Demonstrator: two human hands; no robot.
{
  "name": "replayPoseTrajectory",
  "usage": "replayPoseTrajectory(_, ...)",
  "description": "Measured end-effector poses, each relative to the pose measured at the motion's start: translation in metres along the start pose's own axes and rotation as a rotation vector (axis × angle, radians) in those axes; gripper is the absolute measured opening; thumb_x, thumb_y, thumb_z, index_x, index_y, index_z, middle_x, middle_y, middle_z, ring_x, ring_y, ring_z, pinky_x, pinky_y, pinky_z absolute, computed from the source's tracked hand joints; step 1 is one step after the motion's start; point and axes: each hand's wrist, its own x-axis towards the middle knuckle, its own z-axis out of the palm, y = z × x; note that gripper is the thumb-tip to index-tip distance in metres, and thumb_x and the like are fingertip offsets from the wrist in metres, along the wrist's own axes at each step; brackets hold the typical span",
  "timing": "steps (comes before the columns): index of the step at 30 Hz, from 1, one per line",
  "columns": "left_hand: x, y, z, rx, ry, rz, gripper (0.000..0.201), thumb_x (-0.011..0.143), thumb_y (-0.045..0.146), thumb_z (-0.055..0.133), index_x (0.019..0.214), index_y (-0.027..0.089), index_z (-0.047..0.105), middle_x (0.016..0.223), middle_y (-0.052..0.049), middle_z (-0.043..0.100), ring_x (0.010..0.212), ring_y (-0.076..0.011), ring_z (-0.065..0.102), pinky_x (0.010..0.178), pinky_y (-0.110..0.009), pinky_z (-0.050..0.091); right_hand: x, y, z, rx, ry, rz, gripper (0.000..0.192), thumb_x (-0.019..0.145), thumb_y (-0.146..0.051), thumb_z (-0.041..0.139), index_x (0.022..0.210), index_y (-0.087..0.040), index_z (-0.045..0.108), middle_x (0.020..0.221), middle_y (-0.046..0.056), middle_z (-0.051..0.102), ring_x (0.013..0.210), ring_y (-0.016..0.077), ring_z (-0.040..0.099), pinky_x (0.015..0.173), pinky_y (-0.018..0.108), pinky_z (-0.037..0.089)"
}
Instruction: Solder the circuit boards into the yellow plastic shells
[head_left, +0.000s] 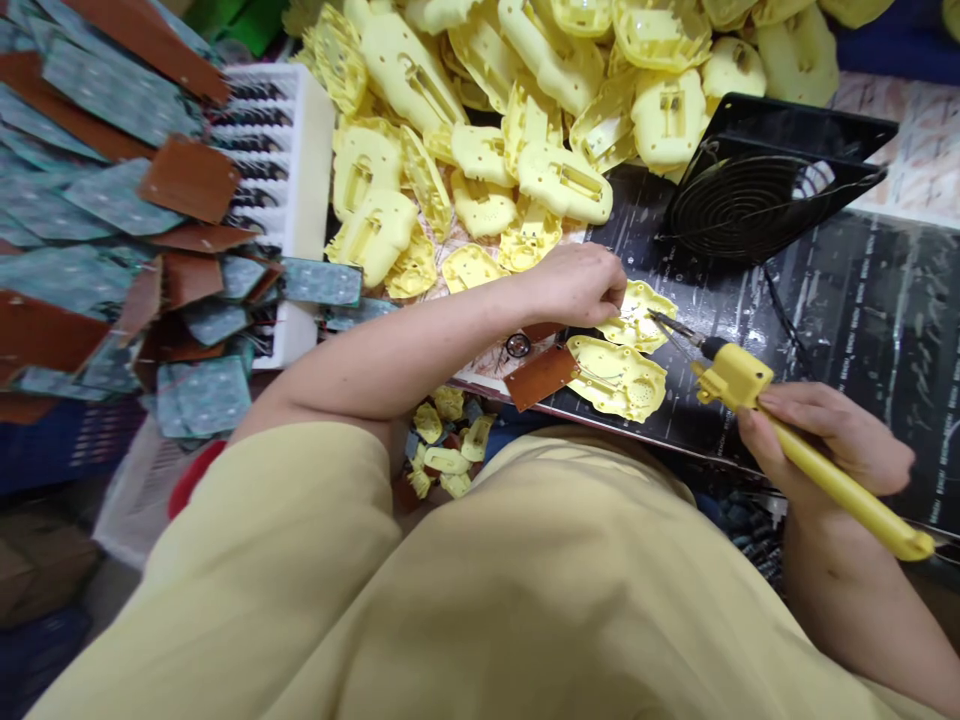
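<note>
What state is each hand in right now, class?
Left hand: curled at the edge of a yellow shell; whether it pinches anything cannot be told.
Right hand: closed, holding a yellow-handled tool.

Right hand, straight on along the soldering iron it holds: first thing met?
Likely the upper yellow shell half by the left hand, met by the soldering iron tip; depth is unclear, so they may be touching.

One yellow soldering iron [742, 374], two yellow shell halves [628, 388] nearest the iron, at least one brown board [541, 378], one round part [517, 345], one black fan [750, 205], one white foam tray [310, 160], over twenty piled yellow casings [566, 182], over twenty heaped circuit boards [124, 88], overlaps hiding exact totals
</note>
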Motion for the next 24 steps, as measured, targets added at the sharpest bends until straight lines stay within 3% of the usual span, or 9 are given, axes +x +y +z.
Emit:
replayPoseTrajectory(3, 0.0, 0.001, -0.001, 0.025, -0.009, -0.001, 0.022, 0.094, 0.024, 0.07, 0.106, 0.024, 0.088, 0.113, -0.003, 0.085, 0.117, -0.0275, 0.076, 0.095, -0.036, 0.054, 0.002, 0.001, 0.004, 0.026, 0.093, -0.146, 0.014, 0.092, -0.027, 0.089, 0.1, -0.028, 0.077, 0.086, -0.001, 0.082, 0.067, 0.0184, 0.079, 0.059, 0.026, 0.066)
replayPoseTrajectory(6, -0.001, 0.001, -0.002, 0.042, -0.02, 0.01, 0.023, 0.095, 0.023, 0.069, 0.108, 0.024, 0.089, 0.114, -0.004, 0.085, 0.119, -0.028, 0.076, 0.097, -0.036, 0.055, 0.0, 0.003, 0.006, -0.029, 0.151, -0.079, 0.037, 0.092, -0.03, 0.09, 0.128, -0.029, 0.079, 0.1, 0.002, 0.086, 0.074, 0.0199, 0.082, 0.064, 0.025, 0.068)
replayPoseTrajectory(8, -0.002, -0.001, -0.001, 0.044, -0.014, 0.027, 0.023, 0.096, 0.023, 0.068, 0.107, 0.024, 0.089, 0.114, -0.005, 0.085, 0.119, -0.0282, 0.077, 0.097, -0.036, 0.055, -0.003, 0.004, 0.006, -0.044, 0.141, -0.048, 0.046, 0.092, -0.028, 0.09, 0.136, -0.029, 0.078, 0.106, 0.003, 0.087, 0.078, 0.0207, 0.084, 0.067, 0.025, 0.068)
replayPoseTrajectory(10, -0.003, -0.003, 0.001, 0.029, 0.004, 0.047, 0.022, 0.097, 0.024, 0.068, 0.106, 0.024, 0.089, 0.113, -0.006, 0.085, 0.119, -0.0286, 0.077, 0.099, -0.037, 0.055, -0.002, 0.002, 0.006, -0.008, 0.121, -0.048, 0.041, 0.091, -0.024, 0.09, 0.131, -0.029, 0.08, 0.105, 0.003, 0.087, 0.077, 0.0206, 0.084, 0.067, 0.025, 0.069)
replayPoseTrajectory(13, -0.004, -0.008, 0.006, -0.024, 0.053, 0.071, 0.021, 0.099, 0.028, 0.069, 0.105, 0.024, 0.089, 0.112, -0.006, 0.086, 0.117, -0.028, 0.078, 0.103, -0.038, 0.054, 0.008, -0.005, 0.005, 0.092, 0.144, -0.13, 0.016, 0.089, -0.021, 0.09, 0.1, -0.027, 0.08, 0.088, 0.0, 0.084, 0.067, 0.02, 0.08, 0.059, 0.025, 0.067)
replayPoseTrajectory(16, -0.004, -0.012, 0.012, -0.111, 0.115, 0.077, 0.022, 0.1, 0.027, 0.069, 0.109, 0.024, 0.089, 0.111, -0.005, 0.086, 0.111, -0.0252, 0.079, 0.106, -0.038, 0.053, 0.016, -0.009, 0.006, 0.102, 0.183, -0.194, 0.017, 0.088, -0.021, 0.09, 0.085, -0.027, 0.075, 0.075, -0.002, 0.08, 0.058, 0.0198, 0.077, 0.051, 0.024, 0.063)
replayPoseTrajectory(19, -0.003, -0.012, 0.018, -0.186, 0.169, 0.038, 0.029, 0.096, 0.023, 0.07, 0.12, 0.022, 0.087, 0.109, -0.005, 0.087, 0.106, -0.0235, 0.08, 0.107, -0.037, 0.053, 0.013, -0.006, 0.007, 0.046, 0.205, -0.094, 0.019, 0.089, -0.028, 0.091, 0.105, -0.027, 0.082, 0.088, 0.001, 0.085, 0.063, 0.0217, 0.08, 0.053, 0.026, 0.065)
replayPoseTrajectory(22, -0.002, -0.011, 0.022, -0.208, 0.209, 0.026, 0.03, 0.093, 0.022, 0.07, 0.117, 0.021, 0.088, 0.105, -0.004, 0.087, 0.101, -0.0237, 0.08, 0.106, -0.037, 0.053, 0.004, 0.002, 0.007, 0.004, 0.181, -0.008, 0.046, 0.09, -0.033, 0.092, 0.134, -0.03, 0.08, 0.099, 0.004, 0.087, 0.07, 0.0233, 0.083, 0.053, 0.025, 0.064)
replayPoseTrajectory(24, -0.001, -0.012, 0.023, -0.21, 0.22, 0.034, 0.028, 0.092, 0.023, 0.067, 0.11, 0.022, 0.088, 0.104, -0.004, 0.087, 0.099, -0.0239, 0.08, 0.105, -0.038, 0.054, 0.001, 0.008, 0.006, 0.011, 0.171, 0.012, 0.059, 0.087, -0.036, 0.095, 0.143, -0.032, 0.076, 0.1, 0.004, 0.087, 0.071, 0.0231, 0.083, 0.047, 0.022, 0.058)
